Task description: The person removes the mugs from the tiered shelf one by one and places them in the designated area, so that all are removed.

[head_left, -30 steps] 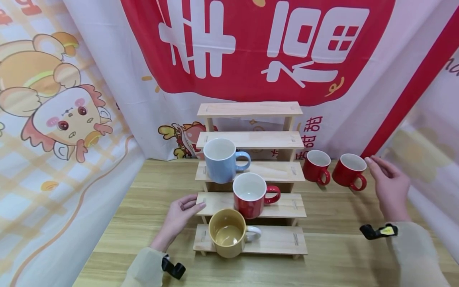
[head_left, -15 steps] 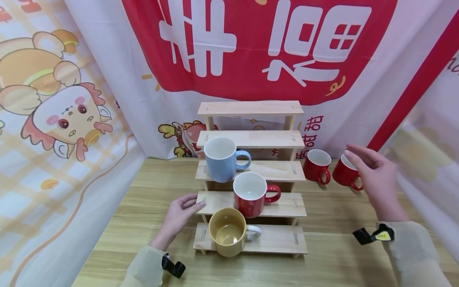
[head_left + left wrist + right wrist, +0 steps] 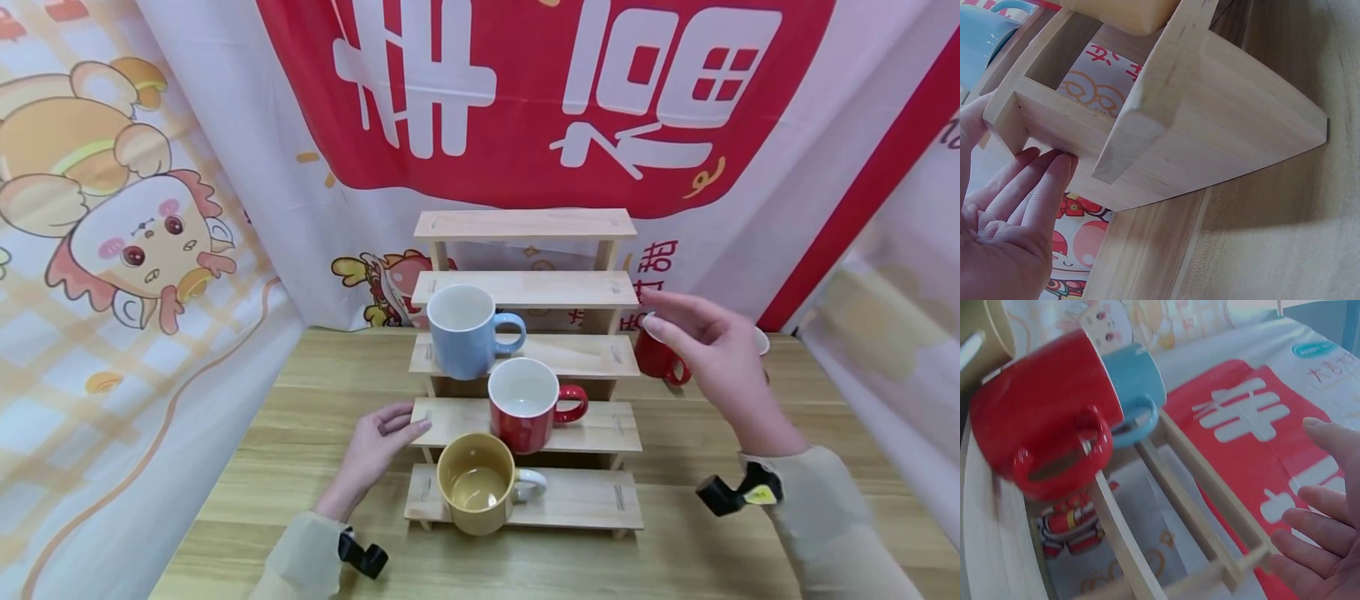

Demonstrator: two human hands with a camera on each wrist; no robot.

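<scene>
In the head view my left hand (image 3: 377, 450) holds the left end of a stepped wooden shelf (image 3: 592, 425), thumb on top of a step and fingers below it. The left wrist view shows those fingers (image 3: 1038, 187) against the wood. My right hand (image 3: 720, 354), holding nothing, hovers by a small red mug (image 3: 651, 358) right of the shelf and partly covers it. A second red mug (image 3: 762, 342) is mostly hidden behind that hand. On the shelf stand a blue mug (image 3: 459, 346), a larger red mug (image 3: 521, 421) and a yellow mug (image 3: 471, 500) with a white handle.
The shelf stands on a wood-grain table (image 3: 315, 375). Behind it hangs a white cloth with a large red print (image 3: 517, 92). A patterned cloth (image 3: 112, 350) borders the left side, and another cloth (image 3: 900, 333) the right.
My right hand has moved left, from beside the outer small red mug, across it, to the one nearer the shelf. The left hand and the mugs have stayed put.
</scene>
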